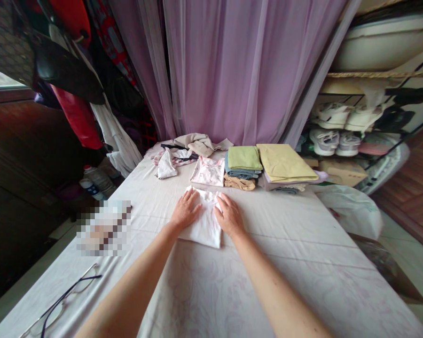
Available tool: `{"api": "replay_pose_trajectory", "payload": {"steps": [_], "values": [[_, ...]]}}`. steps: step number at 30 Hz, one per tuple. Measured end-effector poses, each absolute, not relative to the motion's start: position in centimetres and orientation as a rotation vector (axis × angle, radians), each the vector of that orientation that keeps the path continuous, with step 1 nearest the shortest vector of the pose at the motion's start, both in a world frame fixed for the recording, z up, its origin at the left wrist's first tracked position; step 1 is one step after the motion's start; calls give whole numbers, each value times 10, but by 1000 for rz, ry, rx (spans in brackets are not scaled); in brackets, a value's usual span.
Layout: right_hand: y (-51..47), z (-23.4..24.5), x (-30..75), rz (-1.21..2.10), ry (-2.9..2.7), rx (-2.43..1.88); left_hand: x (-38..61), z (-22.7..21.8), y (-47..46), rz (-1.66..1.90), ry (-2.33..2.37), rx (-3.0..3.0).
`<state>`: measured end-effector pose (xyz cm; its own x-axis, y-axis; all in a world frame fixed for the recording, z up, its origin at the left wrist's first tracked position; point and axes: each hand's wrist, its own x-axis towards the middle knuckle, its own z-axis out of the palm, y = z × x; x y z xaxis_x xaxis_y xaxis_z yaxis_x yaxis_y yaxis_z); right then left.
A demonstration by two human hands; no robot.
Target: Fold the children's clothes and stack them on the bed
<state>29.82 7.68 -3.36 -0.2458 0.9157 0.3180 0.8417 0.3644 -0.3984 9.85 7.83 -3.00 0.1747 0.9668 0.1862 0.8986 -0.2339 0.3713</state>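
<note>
A small white folded garment [206,227], perhaps a shirt, lies flat on the pale sheet [268,263] in front of me. My left hand [186,209] rests flat on its left side, fingers extended. On its right edge lies my right hand [231,215], also with fingers stretched out and gripping nothing. Just beyond is a folded pink-and-white patterned garment [207,171]. To its right stands a stack of folded clothes with a green piece [245,157] on top. Beside that is another stack topped by a yellow piece [285,162].
Loose clothes [176,157] lie crumpled at the far left. Eyeglasses [65,298] and a blurred-out object [104,227] sit on the left. A purple curtain [225,70] hangs behind. Shoes [334,141] stand on a rack at right; bags [66,65] hang at left.
</note>
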Motion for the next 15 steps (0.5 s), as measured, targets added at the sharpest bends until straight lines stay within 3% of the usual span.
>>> {"api": "replay_pose_trajectory", "payload": {"steps": [7, 15], "values": [[11, -41, 329, 372, -2102, -1143, 59, -33, 19, 714, 1847, 2137], [-18, -35, 324, 32, -2342, -1157, 45, -17, -36, 616, 1720, 2329]]}}
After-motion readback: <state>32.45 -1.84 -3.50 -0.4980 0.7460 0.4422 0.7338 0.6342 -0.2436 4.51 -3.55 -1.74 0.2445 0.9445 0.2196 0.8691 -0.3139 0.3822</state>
